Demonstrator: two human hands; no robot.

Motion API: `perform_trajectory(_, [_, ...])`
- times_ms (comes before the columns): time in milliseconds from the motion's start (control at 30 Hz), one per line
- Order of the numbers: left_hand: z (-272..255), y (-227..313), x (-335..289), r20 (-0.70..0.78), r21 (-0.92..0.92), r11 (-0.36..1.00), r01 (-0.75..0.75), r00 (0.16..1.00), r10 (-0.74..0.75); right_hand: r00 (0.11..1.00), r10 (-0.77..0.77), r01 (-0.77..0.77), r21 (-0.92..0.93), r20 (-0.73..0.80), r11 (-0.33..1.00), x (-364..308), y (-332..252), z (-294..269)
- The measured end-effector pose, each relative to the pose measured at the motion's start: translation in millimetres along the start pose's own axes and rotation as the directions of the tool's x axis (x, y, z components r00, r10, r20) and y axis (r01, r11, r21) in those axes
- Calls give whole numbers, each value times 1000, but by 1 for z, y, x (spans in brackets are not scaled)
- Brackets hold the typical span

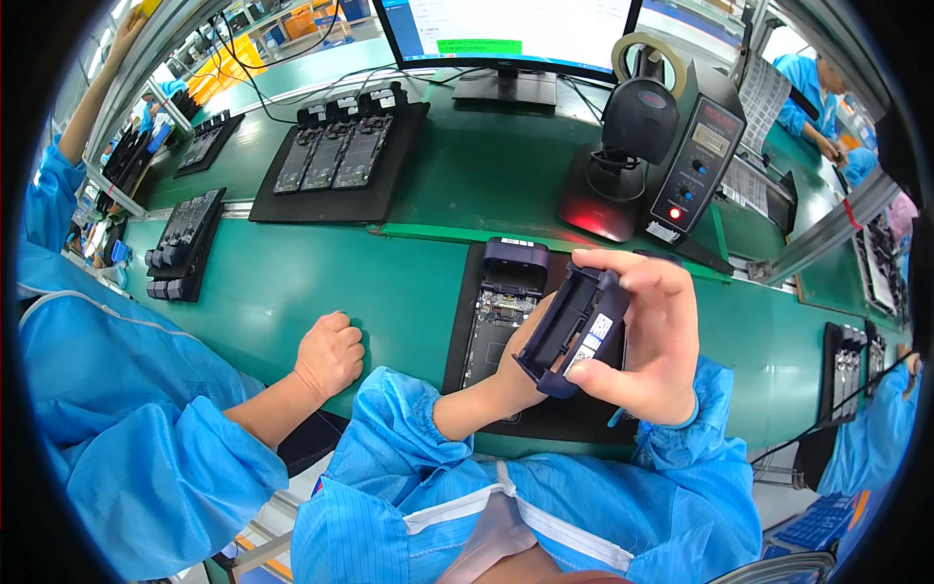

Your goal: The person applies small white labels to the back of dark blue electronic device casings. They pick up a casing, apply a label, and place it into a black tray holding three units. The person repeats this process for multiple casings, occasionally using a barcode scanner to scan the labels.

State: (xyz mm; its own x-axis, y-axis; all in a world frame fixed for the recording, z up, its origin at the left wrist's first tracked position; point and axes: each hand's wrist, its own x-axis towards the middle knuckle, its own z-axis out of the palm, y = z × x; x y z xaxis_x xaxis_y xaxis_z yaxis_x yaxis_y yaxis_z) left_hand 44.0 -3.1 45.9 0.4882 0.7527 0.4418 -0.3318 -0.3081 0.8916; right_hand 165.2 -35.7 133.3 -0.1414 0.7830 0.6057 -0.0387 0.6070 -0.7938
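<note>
My right hand [657, 341] holds up a dark blue plastic housing [576, 331], thumb at its lower edge and fingers over its top end. The housing is a hollow, open-sided shell, tilted, with a white label on one side. My left hand [516, 375] is just behind the housing; its fingers are hidden, so its grip does not show. Below both hands lies a black tray [461, 336]. On it are a circuit board [484, 336] and a second dark housing [516, 265] at the far end. Both hands cover much of the tray.
At the left, a co-worker's closed hand [331, 352] rests on the green bench [409, 282]. Beyond the tray stand a black scanner [637, 122] on a stand, a control box [696, 165] with blue knobs, and a monitor [506, 34]. More board trays [389, 195] lie at the back left.
</note>
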Motion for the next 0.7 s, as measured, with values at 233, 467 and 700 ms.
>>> perform_trajectory(233, [-1,-14,-2,-16,205,973,-110,993,115,998,1,-3,-32,-67,999,-3,3,-3])
perform_trajectory(467, [-1,-32,0,31,206,966,157,986,-166,951,-207,149,-246,-229,958,-2,13,-8])
perform_trajectory(700, [-7,-13,-11,256,45,910,412,876,-409,913,-402,244,-696,-70,675,9,-9,-46])
